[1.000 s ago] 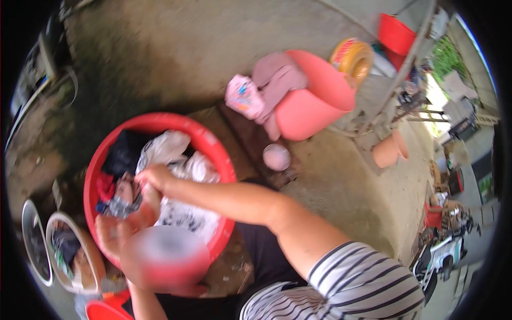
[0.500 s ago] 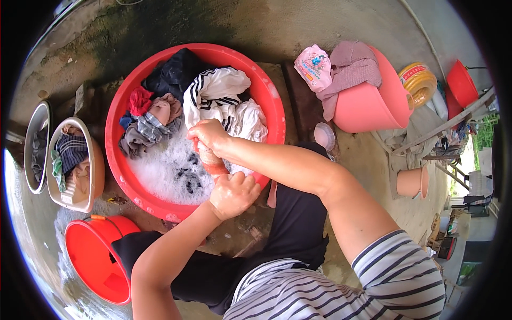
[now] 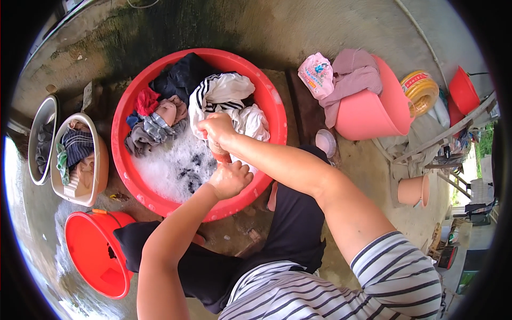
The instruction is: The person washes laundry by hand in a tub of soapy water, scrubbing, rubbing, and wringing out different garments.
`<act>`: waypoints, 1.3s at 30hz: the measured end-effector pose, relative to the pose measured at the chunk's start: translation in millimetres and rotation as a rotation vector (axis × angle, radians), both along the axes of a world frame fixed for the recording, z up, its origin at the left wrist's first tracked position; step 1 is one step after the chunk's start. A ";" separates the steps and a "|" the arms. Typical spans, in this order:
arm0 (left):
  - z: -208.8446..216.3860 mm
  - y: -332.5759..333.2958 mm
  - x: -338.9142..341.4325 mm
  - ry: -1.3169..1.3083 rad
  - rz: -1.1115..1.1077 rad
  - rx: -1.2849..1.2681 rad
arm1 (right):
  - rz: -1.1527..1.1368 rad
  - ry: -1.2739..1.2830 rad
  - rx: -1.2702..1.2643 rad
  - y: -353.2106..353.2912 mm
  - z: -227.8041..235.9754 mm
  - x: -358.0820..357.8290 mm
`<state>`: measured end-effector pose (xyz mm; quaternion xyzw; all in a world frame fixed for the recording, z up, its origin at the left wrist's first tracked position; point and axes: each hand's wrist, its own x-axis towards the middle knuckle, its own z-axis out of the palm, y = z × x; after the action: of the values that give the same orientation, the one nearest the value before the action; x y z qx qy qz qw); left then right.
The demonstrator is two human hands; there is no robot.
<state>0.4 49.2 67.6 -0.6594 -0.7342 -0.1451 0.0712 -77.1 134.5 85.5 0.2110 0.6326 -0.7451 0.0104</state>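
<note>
Both my hands are closed on a soapy red cloth, which is stretched between them and looks twisted. My right hand grips its far end, over the middle of a large red tub. My left hand holds the near end beside the tub's front rim. White suds cover the water below, with a dark patch showing through. Around the tub's far side lie a white garment with black stripes, a black garment, a bright red cloth and grey clothes.
At the left stand a beige basin of clothes, a grey basin and a red bucket. A pink tub with a mauve cloth and pink packet stands right, near a yellow coiled hose.
My left hand has moved farther over the tub and closer to my right hand, so the span of red cloth between them is shorter. The whole view has shifted slightly.
</note>
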 end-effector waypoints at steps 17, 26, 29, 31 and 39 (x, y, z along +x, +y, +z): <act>182.4 -297.4 -132.5 -0.222 1.153 0.467 | 0.915 0.126 1.064 94.5 46.7 54.1; 276.1 -437.0 -17.2 0.133 1.358 -0.180 | 1.030 -0.183 1.167 124.3 0.4 50.9; 215.8 -448.7 11.5 -0.069 1.419 -0.320 | 1.000 -0.212 1.161 128.6 -20.4 46.7; 192.7 -425.8 21.2 -0.041 1.288 -0.403 | 1.027 -0.538 1.169 125.3 -31.7 42.3; 150.0 -179.9 -9.0 -0.326 0.990 -0.392 | 0.885 -0.403 1.170 100.4 -134.5 72.5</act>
<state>-8.5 -130.7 217.5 -0.2058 -0.9711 -0.0550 -0.1078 -4.7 234.9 -49.0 0.0406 0.9360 -0.1615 0.3100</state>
